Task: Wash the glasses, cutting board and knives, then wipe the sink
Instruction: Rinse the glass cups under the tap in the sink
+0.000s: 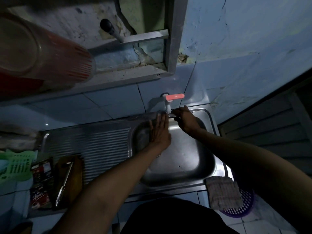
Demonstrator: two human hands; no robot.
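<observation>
Steel-bladed knife (65,181) lies on brown wooden cutting board (74,179), lower left of frame, beside stainless sink (182,159). Knife likely light, stiff, sharp, slippery wet: take by handle. Left hand (159,132) flat, fingers straight, under white tap (168,105). Right hand (184,119) curled, grip unclear.

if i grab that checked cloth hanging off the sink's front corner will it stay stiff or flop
The checked cloth would probably flop: it already drapes limply over the steel sink rim's edge. It looks thin, so likely light, unless it is wet, which the dim picture cannot show. Being half off the edge, a light nudge might slide it down towards the purple basket.
</observation>
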